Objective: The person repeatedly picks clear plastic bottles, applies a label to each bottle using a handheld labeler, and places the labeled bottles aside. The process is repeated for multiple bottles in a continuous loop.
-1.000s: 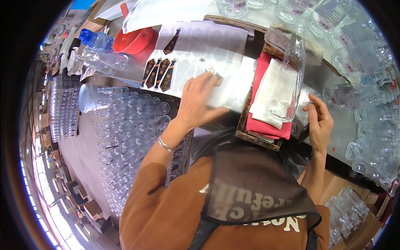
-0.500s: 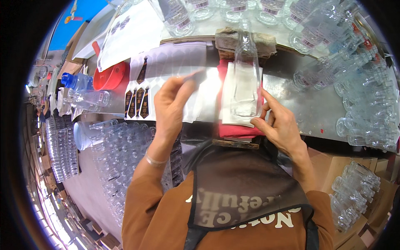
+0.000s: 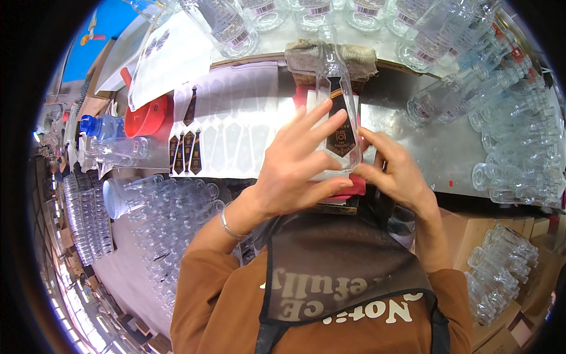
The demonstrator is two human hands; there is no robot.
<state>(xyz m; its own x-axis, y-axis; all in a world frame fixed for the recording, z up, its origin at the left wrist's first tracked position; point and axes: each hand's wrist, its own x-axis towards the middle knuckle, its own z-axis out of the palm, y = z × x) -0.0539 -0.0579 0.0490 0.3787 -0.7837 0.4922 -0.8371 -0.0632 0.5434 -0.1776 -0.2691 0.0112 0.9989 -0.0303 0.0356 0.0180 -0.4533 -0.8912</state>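
Observation:
A clear glass bottle lies before me, its neck propped on a folded beige cloth and its base toward me. On its upper face sits a black tie-shaped label with a gold stripe. My left hand is over the bottle's left side, fingers spread, fingertips at the label; whether they press on it is hard to see. My right hand grips the bottle's right side near the base between thumb and fingers. Beneath the bottle are white and red cloths, partly hidden.
To the left lies a label sheet with several black labels still on it. Beyond it are a red funnel-like container and a blue-capped bottle. Labelled bottles stand along the back; more bottles lie at right. Cardboard boxes are lower right.
My left hand has moved right from beside the label sheet to the bottle. The black label it carried now lies on the bottle's face. My right hand stays at the base.

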